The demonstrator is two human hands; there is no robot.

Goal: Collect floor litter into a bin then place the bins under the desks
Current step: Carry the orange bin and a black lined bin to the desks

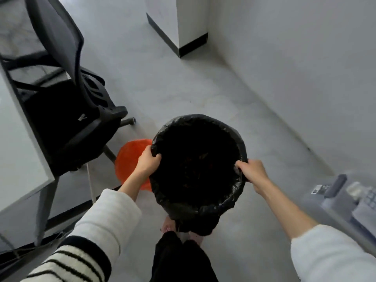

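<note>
I see both hands on one bin. The left hand (148, 161) grips the left side of the rim, fingers curled over the black bag that lines it. The right hand (252, 171) grips the right side of the rim in the same way, thumb on the outside. Between them they hold the black bin (198, 202) in front of the person's legs, its mouth open toward the camera. Inside it is very dark; I can make out a few brownish bits low down, but I cannot tell what they are.

At the far left a desk (18, 151) with a pale top runs along the edge of the view, and a black office chair (67, 110) stands pushed against it. Just beside the chair's base, partly behind the left hand and the black bin, an orange bin (128, 159) stands on the grey floor (183, 82).

Further back a white pillar (183, 23) with a dark skirting meets the floor. At the right edge a blurred grey box (345, 204) shows, with some things in it that I cannot identify.
</note>
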